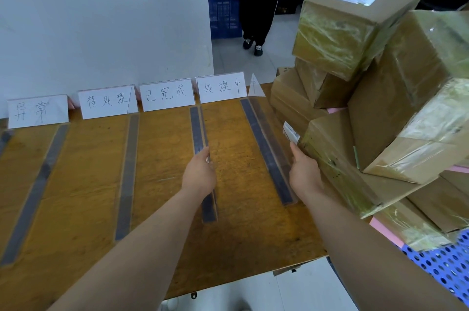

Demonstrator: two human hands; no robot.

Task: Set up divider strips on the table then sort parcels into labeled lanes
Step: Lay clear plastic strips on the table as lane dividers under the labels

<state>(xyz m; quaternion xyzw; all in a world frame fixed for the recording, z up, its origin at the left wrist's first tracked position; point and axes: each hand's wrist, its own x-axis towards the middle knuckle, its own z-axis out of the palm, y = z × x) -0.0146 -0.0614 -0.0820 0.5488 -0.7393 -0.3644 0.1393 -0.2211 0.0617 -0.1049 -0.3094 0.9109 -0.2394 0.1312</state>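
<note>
At the right edge of the wooden table (88,183), the nearest parcel (337,158) lies just to the right of the right hand (303,173), and that is the relation the coming move turns on. The right hand's fingers wrap its near-left corner, thumb up along the edge beside a small white label (291,133); they look clamped on the box, though the far fingers are hidden behind it. The parcel is a brown cardboard box bound in yellowish clear tape, tilted, its long axis running from the hand back and right into the heap of parcels (380,82) stacked on and beside the table end. The right hand is plainly the nearer one; the left would have to cross the lane to help.

The left hand (200,173) rests on the divider strip (200,138) that separates the 3rd and 4th lanes, fingers curled down over its upper edge, seemingly pinching it; how firmly cannot be told. The strip's long axis runs away from the person toward the label cards. Another dark strip (266,150) lies between the 2 hands, just left of the parcel.

At the back stand 4 handwritten cards (167,95), 1 per lane, and 2 more strips (128,176) lie further left. The lanes hold no parcels, so sorting looks barely begun. A blue perforated crate (441,267) sits under the heap at lower right.
</note>
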